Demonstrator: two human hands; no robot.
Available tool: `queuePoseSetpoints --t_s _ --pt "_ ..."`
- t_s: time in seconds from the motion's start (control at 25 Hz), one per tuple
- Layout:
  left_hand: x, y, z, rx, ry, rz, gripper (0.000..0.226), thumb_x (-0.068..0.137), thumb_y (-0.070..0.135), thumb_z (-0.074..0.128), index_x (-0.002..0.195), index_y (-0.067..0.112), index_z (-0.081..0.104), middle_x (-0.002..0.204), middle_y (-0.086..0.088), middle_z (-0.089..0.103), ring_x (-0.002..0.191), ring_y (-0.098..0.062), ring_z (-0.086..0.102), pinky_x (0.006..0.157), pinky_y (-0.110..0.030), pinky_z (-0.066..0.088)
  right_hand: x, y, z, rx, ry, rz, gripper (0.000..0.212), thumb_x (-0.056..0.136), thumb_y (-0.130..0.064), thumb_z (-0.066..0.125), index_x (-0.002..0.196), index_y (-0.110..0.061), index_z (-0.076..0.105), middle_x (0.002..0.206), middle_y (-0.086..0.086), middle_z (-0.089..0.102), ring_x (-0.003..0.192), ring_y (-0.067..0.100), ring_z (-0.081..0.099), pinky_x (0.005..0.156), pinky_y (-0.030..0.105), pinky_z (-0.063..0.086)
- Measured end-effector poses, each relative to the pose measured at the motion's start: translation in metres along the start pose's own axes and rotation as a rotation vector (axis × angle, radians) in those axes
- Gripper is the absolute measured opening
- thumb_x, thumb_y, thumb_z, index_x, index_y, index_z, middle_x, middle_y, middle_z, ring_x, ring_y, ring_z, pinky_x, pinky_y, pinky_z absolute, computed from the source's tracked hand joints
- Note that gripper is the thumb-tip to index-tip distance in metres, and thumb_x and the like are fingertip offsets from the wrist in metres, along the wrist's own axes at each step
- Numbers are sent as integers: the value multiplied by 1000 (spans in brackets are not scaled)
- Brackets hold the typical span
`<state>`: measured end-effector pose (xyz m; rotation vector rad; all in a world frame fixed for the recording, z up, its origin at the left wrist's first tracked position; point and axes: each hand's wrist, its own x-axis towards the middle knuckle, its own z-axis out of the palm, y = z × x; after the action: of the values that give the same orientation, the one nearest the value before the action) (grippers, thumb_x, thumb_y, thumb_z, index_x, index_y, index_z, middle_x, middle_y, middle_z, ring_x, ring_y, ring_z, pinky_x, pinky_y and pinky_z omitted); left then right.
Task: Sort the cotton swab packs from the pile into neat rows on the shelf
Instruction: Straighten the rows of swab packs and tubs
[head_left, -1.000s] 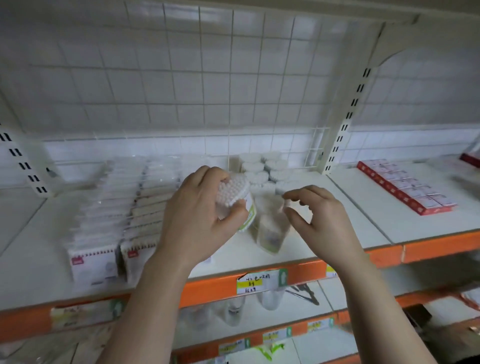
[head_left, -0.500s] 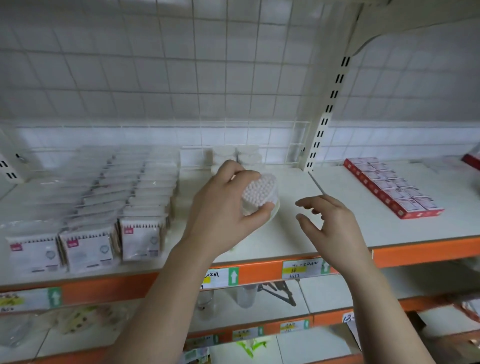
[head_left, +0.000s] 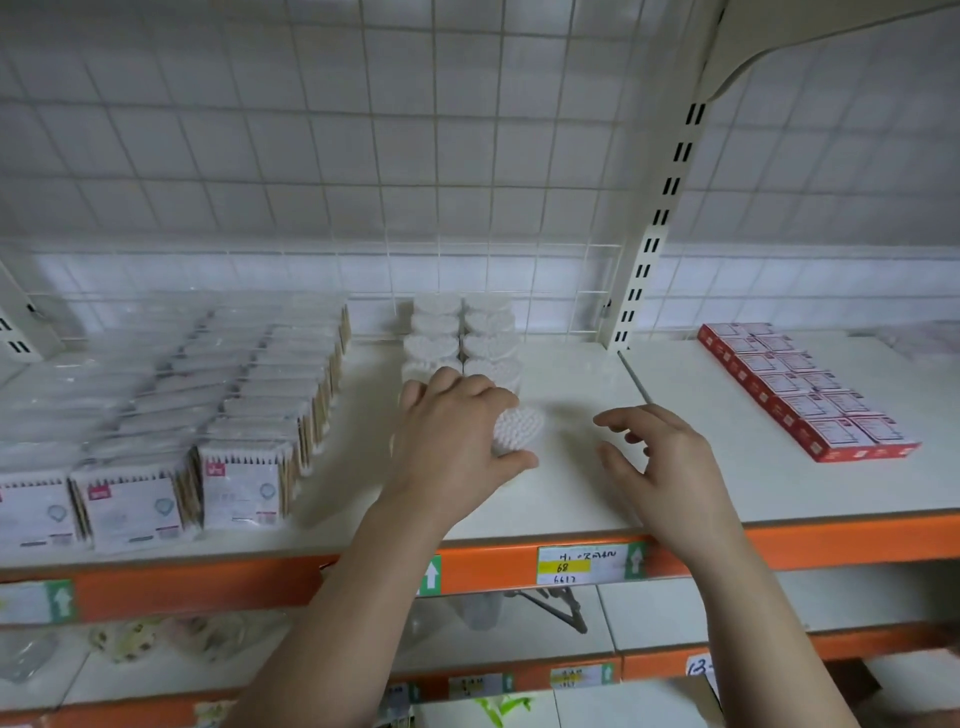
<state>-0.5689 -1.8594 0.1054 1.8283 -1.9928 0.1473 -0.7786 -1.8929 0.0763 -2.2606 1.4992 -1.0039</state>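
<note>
The left grip (head_left: 457, 436) is curled round a cotton swab tub (head_left: 517, 434), fingers over its far side and thumb at its near side, white swab tips facing up. The tub is low over the shelf (head_left: 571, 499), just in front of the two rows of tubs (head_left: 462, 338); whether it touches down I cannot tell. The right grip (head_left: 660, 457) hovers beside it, fingers loosely spread, holding nothing. The tub probably wants setting upright, snug against the front tub of the row nearer the right grip, without nudging that row crooked. The yellow price tag (head_left: 576, 564) on the shelf's front edge reads "68"; its handwriting is unclear.
</note>
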Motion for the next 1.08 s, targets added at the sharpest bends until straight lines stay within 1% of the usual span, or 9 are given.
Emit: queuePoseSetpoints --t_s 0.08,0.16,0.28,0.36,0.48,0.6,0.8,1.0,1.08 --pt "1 1 -3 7 -2 0 58 71 67 62 120 36 58 117 18 59 117 -11 39 92 -29 23 3 3 1 4 -9 -2 24 84 -14 64 106 -25 66 100 -11 61 88 7 52 67 10 35" --pt "0 1 -6 43 -12 -7 58 71 67 62 119 35 57 117 18 58 117 -11 39 92 -29 24 6 5 3 5 -17 -4 25 84 -15 63 106 -26 66 99 -12 61 87 6 51 67 8 35" --pt "-2 0 -10 114 -35 -19 59 72 65 62 124 38 51 122 19 48 118 -9 37 91 -28 21 9 6 7 5 -20 -16 24 84 -15 64 106 -26 66 98 -13 61 85 4 51 68 4 33" --pt "-2 0 -11 139 -38 -25 58 74 61 62 126 40 49 123 20 46 119 -9 36 91 -27 21 11 6 8 1 -23 -22 24 84 -15 64 105 -25 67 98 -12 61 84 5 52 68 5 33" --pt "1 1 -10 155 -34 -46 55 77 57 62 127 39 48 123 19 47 118 -10 38 91 -28 22 12 6 10 7 -26 -26 23 83 -14 64 104 -24 67 98 -10 62 83 8 53 67 7 34" --pt "6 0 -7 137 -41 -80 54 75 54 65 125 38 51 122 17 49 118 -11 38 91 -29 24 13 5 11 13 -29 -31 23 84 -14 64 104 -24 67 98 -12 61 83 6 52 67 5 33" --pt "11 1 -2 163 -35 -94 51 76 52 66 123 36 52 120 17 51 115 -12 39 88 -30 22 12 2 11 13 -31 -32 23 84 -15 64 105 -24 67 99 -11 61 83 7 53 66 7 34" --pt "11 1 4 150 -27 -95 48 77 48 65 121 32 54 118 13 51 114 -15 40 87 -31 21 9 -3 10 34 -34 -29 23 85 -14 63 106 -23 67 99 -11 61 84 6 52 68 3 32" --pt "8 2 3 142 -22 -80 49 79 51 63 121 29 55 121 11 51 115 -16 41 89 -32 22 8 -8 9 46 -21 -36 23 85 -13 63 106 -22 67 99 -11 61 85 6 52 70 2 33"
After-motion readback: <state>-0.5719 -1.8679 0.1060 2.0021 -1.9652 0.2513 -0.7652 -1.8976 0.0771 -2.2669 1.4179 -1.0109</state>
